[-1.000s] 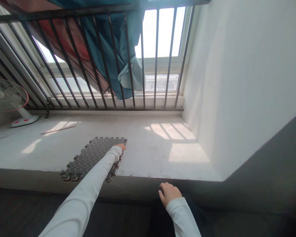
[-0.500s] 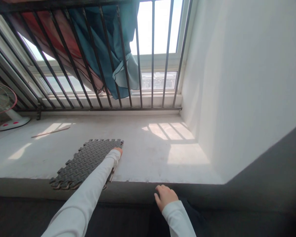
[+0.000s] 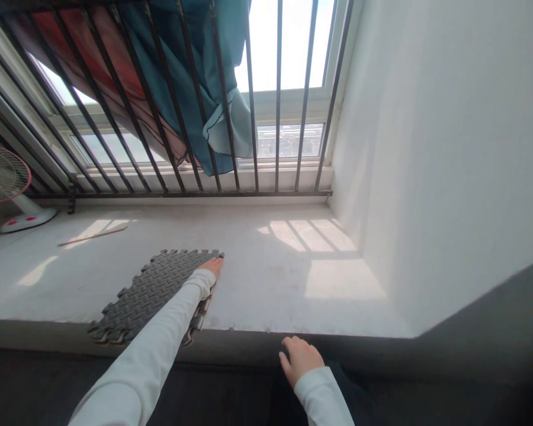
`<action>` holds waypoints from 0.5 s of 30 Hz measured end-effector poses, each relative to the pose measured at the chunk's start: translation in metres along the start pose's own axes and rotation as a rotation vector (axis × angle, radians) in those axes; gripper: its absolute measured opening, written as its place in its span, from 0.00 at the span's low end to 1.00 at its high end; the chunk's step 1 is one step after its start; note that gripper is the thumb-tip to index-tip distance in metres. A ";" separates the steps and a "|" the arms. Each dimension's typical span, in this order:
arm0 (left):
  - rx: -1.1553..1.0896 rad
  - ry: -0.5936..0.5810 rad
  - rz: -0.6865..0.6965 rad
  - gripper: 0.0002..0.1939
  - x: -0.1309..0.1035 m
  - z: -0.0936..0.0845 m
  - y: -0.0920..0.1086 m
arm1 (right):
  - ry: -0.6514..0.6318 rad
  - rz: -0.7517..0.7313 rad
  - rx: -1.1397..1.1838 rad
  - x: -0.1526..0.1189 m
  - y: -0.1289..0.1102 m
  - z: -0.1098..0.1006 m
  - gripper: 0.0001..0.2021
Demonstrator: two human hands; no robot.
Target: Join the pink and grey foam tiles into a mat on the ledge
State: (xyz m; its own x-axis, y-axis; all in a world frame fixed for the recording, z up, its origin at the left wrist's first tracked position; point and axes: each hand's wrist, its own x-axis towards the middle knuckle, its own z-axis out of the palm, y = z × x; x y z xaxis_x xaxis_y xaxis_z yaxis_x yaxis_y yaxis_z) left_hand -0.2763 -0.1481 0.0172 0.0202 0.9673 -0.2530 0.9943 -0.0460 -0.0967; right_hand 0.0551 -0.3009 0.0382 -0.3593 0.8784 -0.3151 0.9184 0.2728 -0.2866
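Laying left grip [image 3: 212, 267] flatter over far right corner of the interlocking foam mat [image 3: 157, 284] than half a second ago, perhaps steadying; cannot tell whether pinching. Leaving mat on window ledge [image 3: 257, 284], overhanging its front. Holding right grip [image 3: 301, 358] empty, loosely curled, apart.

Two hands [image 3: 213, 267] [image 3: 304, 357], one fan [image 3: 4, 174], one stick [image 3: 92, 236], one railing [image 3: 182, 194]; mat [image 3: 153, 290] layers uncountable.

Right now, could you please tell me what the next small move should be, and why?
Probably bring the right hand to the near right corner of the dark grey, toothed-edge mat: only the left hand touches it, at its far right corner, while its near edge juts past the front of the flat white ledge.
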 end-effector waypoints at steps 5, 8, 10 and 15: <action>0.002 -0.023 -0.035 0.24 -0.001 0.005 0.002 | -0.001 0.006 0.009 0.002 0.001 -0.001 0.13; -0.003 -0.020 -0.086 0.22 0.002 -0.001 0.002 | -0.005 0.011 0.016 0.004 0.003 0.000 0.13; -0.003 -0.002 -0.128 0.21 0.006 -0.007 0.003 | -0.010 0.007 0.020 0.004 0.003 0.000 0.13; -0.002 -0.009 -0.177 0.21 0.034 -0.020 0.003 | -0.024 -0.003 0.021 0.005 -0.001 0.000 0.13</action>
State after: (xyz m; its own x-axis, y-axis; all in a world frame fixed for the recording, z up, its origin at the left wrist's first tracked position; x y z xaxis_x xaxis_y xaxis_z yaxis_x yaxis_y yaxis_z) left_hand -0.2701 -0.1104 0.0277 -0.1565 0.9580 -0.2403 0.9823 0.1256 -0.1389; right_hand 0.0521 -0.2972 0.0370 -0.3657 0.8679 -0.3361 0.9139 0.2664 -0.3064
